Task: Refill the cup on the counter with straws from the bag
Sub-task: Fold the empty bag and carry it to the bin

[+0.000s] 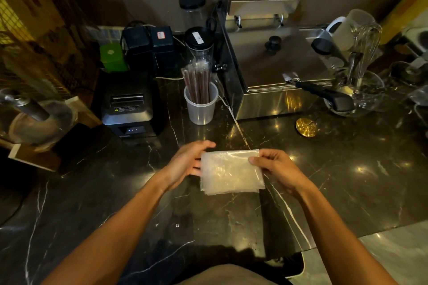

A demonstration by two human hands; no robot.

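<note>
The cup (201,105) stands upright on the counter (347,180) with wrapped straws (196,83) in it — so the flat, apparently empty bag (230,172), pinched between the left hand (185,164) and right hand (278,169), seems folded for disposal.

Bench (347,180): glossy dark marble w/ white veins. Bag (231,172): thin clear plastic, crinkled, shiny. Cup (201,109): frosted translucent plastic. Straws (198,81): brown, in clear wrap. Fryer (273,71): brushed stainless steel. Printer (128,104): matt black plastic.
</note>
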